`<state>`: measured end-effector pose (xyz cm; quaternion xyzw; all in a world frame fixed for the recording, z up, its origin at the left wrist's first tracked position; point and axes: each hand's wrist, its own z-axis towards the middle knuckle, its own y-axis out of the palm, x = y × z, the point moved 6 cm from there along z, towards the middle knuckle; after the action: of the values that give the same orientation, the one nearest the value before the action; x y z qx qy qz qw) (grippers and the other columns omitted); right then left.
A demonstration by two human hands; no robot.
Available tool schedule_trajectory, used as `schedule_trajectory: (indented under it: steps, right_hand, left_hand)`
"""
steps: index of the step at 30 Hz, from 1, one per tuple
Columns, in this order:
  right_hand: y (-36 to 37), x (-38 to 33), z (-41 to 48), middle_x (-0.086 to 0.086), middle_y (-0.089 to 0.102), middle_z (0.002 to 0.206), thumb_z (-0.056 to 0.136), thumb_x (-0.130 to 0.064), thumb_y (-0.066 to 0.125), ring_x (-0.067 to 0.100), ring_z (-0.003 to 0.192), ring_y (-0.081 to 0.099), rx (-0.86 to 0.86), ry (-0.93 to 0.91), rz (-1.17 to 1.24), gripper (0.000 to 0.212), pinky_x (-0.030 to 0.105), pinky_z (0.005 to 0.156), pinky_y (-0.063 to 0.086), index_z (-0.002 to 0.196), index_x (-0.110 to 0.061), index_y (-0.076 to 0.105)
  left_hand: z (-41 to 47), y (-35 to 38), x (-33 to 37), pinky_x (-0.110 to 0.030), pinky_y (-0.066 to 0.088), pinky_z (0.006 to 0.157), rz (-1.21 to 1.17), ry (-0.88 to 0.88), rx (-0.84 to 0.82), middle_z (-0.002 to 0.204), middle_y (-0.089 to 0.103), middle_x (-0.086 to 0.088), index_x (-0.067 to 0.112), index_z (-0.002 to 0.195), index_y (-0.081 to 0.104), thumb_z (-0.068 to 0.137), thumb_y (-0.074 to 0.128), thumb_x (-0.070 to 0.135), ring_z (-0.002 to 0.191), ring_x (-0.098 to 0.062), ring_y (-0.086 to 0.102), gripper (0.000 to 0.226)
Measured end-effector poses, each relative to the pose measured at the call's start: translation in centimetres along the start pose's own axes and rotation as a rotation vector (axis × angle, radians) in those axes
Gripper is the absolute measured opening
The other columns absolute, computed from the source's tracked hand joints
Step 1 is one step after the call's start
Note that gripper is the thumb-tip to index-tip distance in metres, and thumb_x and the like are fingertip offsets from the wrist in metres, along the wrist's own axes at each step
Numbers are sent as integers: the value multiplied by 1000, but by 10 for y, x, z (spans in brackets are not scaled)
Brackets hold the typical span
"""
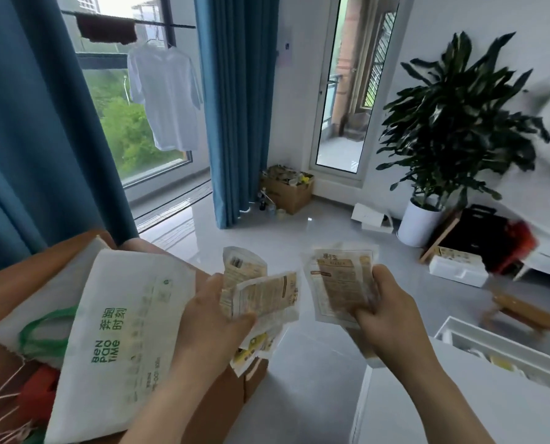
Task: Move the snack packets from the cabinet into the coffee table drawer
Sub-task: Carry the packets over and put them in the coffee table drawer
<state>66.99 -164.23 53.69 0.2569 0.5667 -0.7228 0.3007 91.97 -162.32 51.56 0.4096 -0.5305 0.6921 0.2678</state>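
Note:
My left hand (pixel 208 318) grips a fan of several beige and white snack packets (pixel 261 293), held out over the floor. My right hand (pixel 385 310) grips another small stack of the same snack packets (pixel 337 283), thumb on the front. Both hands are at chest height, side by side and apart. Low at the right, the white coffee table (pixel 427 395) has its drawer (pixel 504 344) pulled open, with a few items partly visible inside. The cabinet is not in view.
A brown cardboard box (pixel 229 392) at my left holds a white "BenPao Time" bag (pixel 129 331). A potted plant (pixel 427 219), white boxes and a wooden stool (pixel 523 310) stand on the grey floor at the right. Blue curtains (pixel 235 107) hang ahead.

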Motion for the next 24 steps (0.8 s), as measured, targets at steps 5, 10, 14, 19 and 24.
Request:
schedule_trajectory:
  steps: [5,10,14,19,24]
  right_hand:
    - [-13,42,65,-21,57,83,78,-2,60,1,75,57,12,44,2,33,13,54,41,90,-28,42]
    - [-18,87,119,-23,54,87,80,-5,64,1,77,54,49,122,-5,36,9,62,40,98,-29,43]
    - [-11,121,170,-17,57,96,82,-9,66,8,85,55,85,190,-7,37,16,71,44,101,-30,44]
    - [8,158,231,-13,55,99,83,-8,68,9,87,52,117,296,-31,39,11,65,38,106,-28,43]
    - [26,200,264,-12,57,101,83,-9,68,11,90,55,119,462,-46,41,18,69,43,112,-27,45]
  left_hand:
    - [61,55,29,-10,45,54,3,35,-44,92,61,18,33,100,55,74,74,15,83,-1,60,38]
    - [123,105,48,-9,40,52,86,94,-115,84,51,25,36,95,46,77,73,19,80,0,56,37]
    - [187,149,55,-10,39,45,128,112,-184,81,49,24,36,95,44,77,73,22,70,6,49,36]
    - [273,202,44,-19,49,54,112,110,-266,84,57,17,29,94,51,72,72,18,76,-1,57,32]
    - [336,256,36,-26,53,57,159,99,-421,85,59,14,23,92,51,74,70,15,74,-4,58,27]
